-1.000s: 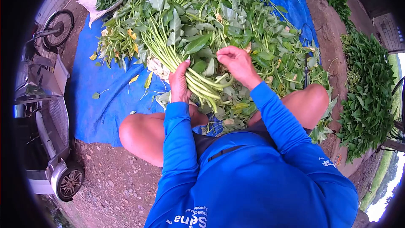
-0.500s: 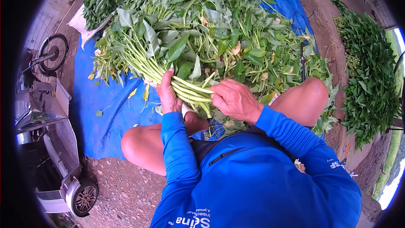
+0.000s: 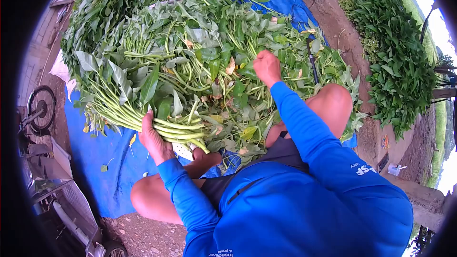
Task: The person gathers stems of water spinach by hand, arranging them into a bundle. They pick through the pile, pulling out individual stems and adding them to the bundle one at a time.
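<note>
Outdoors in daylight, a blue tarp [image 3: 95,157] lies spread over gravelly dirt ground [image 3: 143,233]. A bicycle wheel [image 3: 40,107] and a metal cart [image 3: 52,185] stand at the left; a dark leaf heap [image 3: 395,66] lies beyond an earthen ridge [image 3: 333,24] on the right

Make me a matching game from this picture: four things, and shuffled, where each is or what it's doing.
1. left hand
2. right hand
3. blue plastic tarp
4. black bicycle wheel

A. spread flat on the dirt ground
B. gripping the bunch of long pale green stems
C. at the far left edge
D. down in the loose pile of green leaves

Pairs: 1-B, 2-D, 3-A, 4-C
</note>
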Action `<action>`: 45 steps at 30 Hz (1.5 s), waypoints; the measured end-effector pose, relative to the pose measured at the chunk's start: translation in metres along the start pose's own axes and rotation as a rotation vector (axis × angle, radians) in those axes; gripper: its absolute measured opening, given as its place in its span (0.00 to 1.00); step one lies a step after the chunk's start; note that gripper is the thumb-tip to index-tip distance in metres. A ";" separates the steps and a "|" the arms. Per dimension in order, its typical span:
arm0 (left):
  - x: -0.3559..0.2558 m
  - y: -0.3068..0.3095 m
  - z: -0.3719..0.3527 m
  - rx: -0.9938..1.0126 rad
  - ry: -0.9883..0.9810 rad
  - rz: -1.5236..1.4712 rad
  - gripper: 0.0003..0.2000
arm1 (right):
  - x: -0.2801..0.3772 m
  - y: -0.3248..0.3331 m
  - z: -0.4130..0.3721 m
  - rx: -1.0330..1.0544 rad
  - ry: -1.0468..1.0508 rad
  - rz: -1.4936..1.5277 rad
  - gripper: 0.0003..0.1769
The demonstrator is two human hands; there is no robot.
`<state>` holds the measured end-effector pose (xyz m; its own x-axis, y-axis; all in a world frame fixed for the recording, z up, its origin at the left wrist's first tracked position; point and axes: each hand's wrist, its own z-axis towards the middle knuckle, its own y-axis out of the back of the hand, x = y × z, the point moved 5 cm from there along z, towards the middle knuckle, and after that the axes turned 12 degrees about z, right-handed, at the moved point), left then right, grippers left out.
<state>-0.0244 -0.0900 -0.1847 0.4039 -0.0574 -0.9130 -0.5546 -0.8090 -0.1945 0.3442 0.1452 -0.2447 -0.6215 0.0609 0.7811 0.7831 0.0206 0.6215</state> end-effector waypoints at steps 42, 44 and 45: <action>-0.047 0.000 -0.026 -0.035 -0.125 -0.169 0.16 | 0.244 0.064 0.073 -0.273 0.866 -1.098 0.19; -0.061 0.005 -0.033 -0.030 -0.143 -0.191 0.16 | 0.246 0.017 0.026 -0.168 0.895 -1.094 0.25; -0.066 0.008 -0.037 -0.027 -0.147 -0.200 0.16 | 0.239 -0.005 -0.010 -0.055 0.911 -1.054 0.28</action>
<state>-0.0289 -0.1141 -0.1127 0.3922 0.1895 -0.9001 -0.4536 -0.8115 -0.3685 0.1918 0.1493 -0.0601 -0.7229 -0.6222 -0.3006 -0.0462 -0.3905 0.9195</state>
